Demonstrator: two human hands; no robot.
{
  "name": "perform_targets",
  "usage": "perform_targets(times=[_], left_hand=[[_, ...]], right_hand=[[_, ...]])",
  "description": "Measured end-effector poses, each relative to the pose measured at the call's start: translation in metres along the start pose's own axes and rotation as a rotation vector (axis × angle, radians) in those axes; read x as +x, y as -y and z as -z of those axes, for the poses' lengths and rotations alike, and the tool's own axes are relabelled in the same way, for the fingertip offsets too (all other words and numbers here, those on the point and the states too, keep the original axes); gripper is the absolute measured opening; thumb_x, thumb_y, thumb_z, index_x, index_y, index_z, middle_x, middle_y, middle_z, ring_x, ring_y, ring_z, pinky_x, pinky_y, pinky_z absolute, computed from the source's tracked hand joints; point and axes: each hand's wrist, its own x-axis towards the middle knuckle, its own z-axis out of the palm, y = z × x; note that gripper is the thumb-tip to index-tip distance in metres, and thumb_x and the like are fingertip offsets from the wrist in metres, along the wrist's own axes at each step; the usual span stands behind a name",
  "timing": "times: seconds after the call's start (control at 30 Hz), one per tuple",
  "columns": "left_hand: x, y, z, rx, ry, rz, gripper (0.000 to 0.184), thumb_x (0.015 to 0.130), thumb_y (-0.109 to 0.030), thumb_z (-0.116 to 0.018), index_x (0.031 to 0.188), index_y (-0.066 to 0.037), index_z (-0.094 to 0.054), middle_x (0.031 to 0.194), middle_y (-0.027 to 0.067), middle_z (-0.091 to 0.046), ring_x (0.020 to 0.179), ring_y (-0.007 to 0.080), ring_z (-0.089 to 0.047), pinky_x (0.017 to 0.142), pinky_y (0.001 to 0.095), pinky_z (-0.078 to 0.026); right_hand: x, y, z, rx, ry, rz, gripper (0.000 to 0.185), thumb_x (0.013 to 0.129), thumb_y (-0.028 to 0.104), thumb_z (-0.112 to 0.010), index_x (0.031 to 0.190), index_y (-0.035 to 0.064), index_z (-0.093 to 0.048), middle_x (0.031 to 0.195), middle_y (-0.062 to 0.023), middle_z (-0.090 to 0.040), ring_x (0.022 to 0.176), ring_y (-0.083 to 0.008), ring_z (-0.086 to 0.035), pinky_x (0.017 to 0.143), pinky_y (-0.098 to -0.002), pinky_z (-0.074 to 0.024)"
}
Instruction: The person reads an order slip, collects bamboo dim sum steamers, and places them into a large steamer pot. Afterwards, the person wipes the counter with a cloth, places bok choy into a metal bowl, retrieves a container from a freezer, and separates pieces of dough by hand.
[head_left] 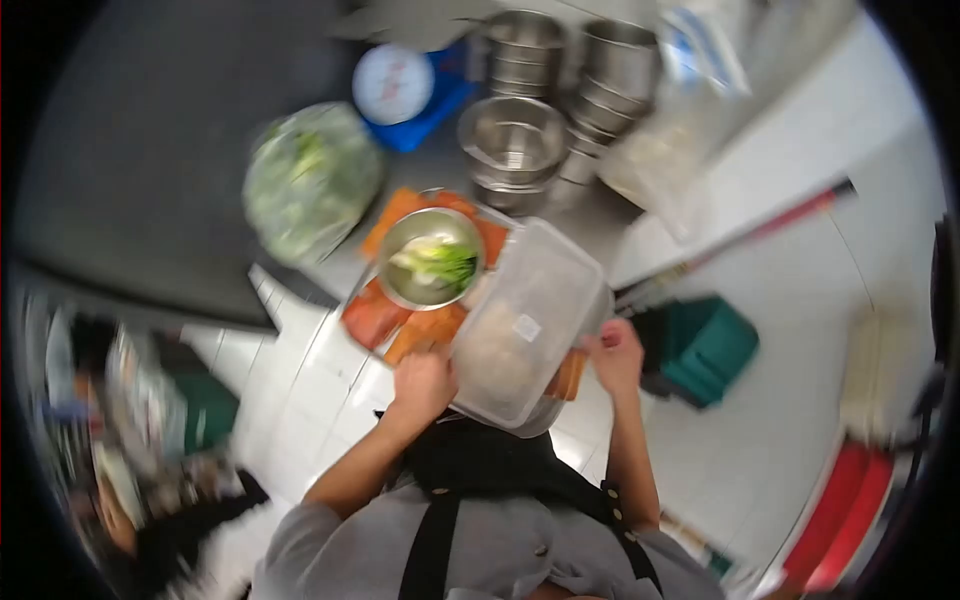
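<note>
My left hand is closed at the near edge of a metal tray, beside a lidded plastic container. At the container's right side, my right hand is curled at the tray's edge; its exact hold is partly hidden. The container has a translucent lid with a small white label, and pale contents show dimly through it. Orange-red pieces, perhaps salmon, lie on the tray. Among them rests a round metal bowl of green and whitish chopped vegetables.
Beyond the tray are a bag of leafy greens, a blue scale with a white dial, and stacked metal pots. A clear bag lies right of them. A green bin stands on the white tiled floor.
</note>
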Motion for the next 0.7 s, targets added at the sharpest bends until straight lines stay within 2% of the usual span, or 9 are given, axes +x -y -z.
perform_targets(times=[0.13, 0.23, 0.27, 0.3, 0.43, 0.5, 0.63, 0.67, 0.7], left_hand=[[-0.015, 0.002, -0.036, 0.125, -0.116, 0.187, 0.008, 0.063, -0.007, -0.058, 0.055, -0.005, -0.058, 0.057, 0.0162, -0.057, 0.052, 0.0323, -0.057, 0.050, 0.0447, -0.046], [-0.018, 0.007, -0.046, -0.042, -0.115, 0.366, 0.011, 0.060, -0.002, -0.053, 0.069, 0.002, -0.059, 0.075, 0.0230, -0.058, 0.072, 0.0373, -0.059, 0.062, 0.0462, -0.048], [-0.018, 0.022, -0.061, -0.136, -0.308, 0.246, 0.017, 0.063, -0.005, -0.053, 0.078, 0.001, -0.059, 0.082, 0.0222, -0.059, 0.079, 0.0384, -0.058, 0.068, 0.0458, -0.047], [-0.021, 0.021, -0.056, -0.213, -0.289, 0.292, 0.018, 0.067, -0.009, -0.055, 0.083, -0.001, -0.058, 0.087, 0.0203, -0.059, 0.084, 0.0389, -0.057, 0.072, 0.0458, -0.046], [-0.022, 0.038, -0.108, -0.947, -0.540, 0.233, 0.023, 0.070, -0.010, -0.062, 0.091, 0.000, -0.062, 0.084, 0.0105, -0.064, 0.080, 0.0161, -0.059, 0.073, 0.0310, -0.047], [-0.029, 0.036, -0.117, -0.931, -0.701, 0.178, 0.025, 0.073, -0.009, -0.061, 0.096, 0.001, -0.063, 0.086, 0.0098, -0.064, 0.082, 0.0159, -0.059, 0.076, 0.0304, -0.047], [-0.038, 0.011, -0.128, -1.304, -0.749, 0.358, 0.021, 0.078, -0.011, -0.061, 0.096, -0.001, -0.064, 0.087, 0.0072, -0.065, 0.083, 0.0135, -0.058, 0.077, 0.0281, -0.046], [-0.036, 0.007, -0.126, -1.347, -0.733, 0.402, 0.019, 0.079, -0.012, -0.062, 0.094, -0.001, -0.065, 0.087, 0.0058, -0.065, 0.083, 0.0124, -0.058, 0.077, 0.0274, -0.045], [-0.034, 0.008, -0.124, -1.344, -0.775, 0.406, 0.019, 0.079, -0.012, -0.062, 0.094, -0.001, -0.065, 0.087, 0.0058, -0.065, 0.083, 0.0124, -0.058, 0.077, 0.0274, -0.045]], right_hand=[[0.077, -0.009, -0.008, -0.078, -0.093, 0.597, 0.041, 0.071, 0.012, -0.071, 0.108, 0.0033, -0.056, 0.116, -0.0170, -0.054, 0.107, -0.0347, -0.050, 0.091, -0.0434, -0.0401], [0.109, 0.030, -0.045, -0.016, 0.148, 0.923, 0.044, 0.068, 0.008, -0.069, 0.110, 0.0023, -0.056, 0.118, -0.0185, -0.052, 0.111, -0.0367, -0.047, 0.097, -0.0451, -0.0357], [0.104, 0.046, -0.062, -0.004, 0.309, 1.102, 0.045, 0.066, 0.006, -0.070, 0.109, 0.0022, -0.057, 0.117, -0.0179, -0.052, 0.109, -0.0356, -0.047, 0.096, -0.0429, -0.0374], [0.095, 0.066, -0.073, -0.018, 0.431, 1.255, 0.046, 0.064, 0.004, -0.070, 0.108, 0.0022, -0.057, 0.116, -0.0173, -0.052, 0.107, -0.0345, -0.048, 0.094, -0.0406, -0.0390], [0.052, 0.136, -0.100, -0.213, 0.801, 1.397, 0.039, 0.057, 0.003, -0.073, 0.093, 0.0032, -0.060, 0.094, -0.0159, -0.055, 0.098, -0.0349, -0.050, 0.088, -0.0422, -0.0409], [0.053, 0.149, -0.118, -0.302, 0.924, 1.386, 0.037, 0.054, 0.003, -0.076, 0.087, 0.0032, -0.058, 0.091, -0.0147, -0.055, 0.095, -0.0337, -0.051, 0.084, -0.0409, -0.0423], [0.056, 0.163, -0.137, -0.585, 1.237, 1.233, 0.039, 0.047, 0.006, -0.082, 0.073, 0.0032, -0.054, 0.083, -0.0120, -0.056, 0.083, -0.0313, -0.055, 0.072, -0.0382, -0.0453], [0.052, 0.170, -0.134, -0.622, 1.249, 1.292, 0.045, 0.044, 0.010, -0.088, 0.075, 0.0046, -0.055, 0.078, -0.0080, -0.055, 0.068, -0.0218, -0.054, 0.061, -0.0326, -0.0456], [0.046, 0.176, -0.135, -0.634, 1.260, 1.328, 0.045, 0.044, 0.010, -0.088, 0.075, 0.0046, -0.055, 0.078, -0.0080, -0.055, 0.068, -0.0218, -0.054, 0.061, -0.0326, -0.0456]])
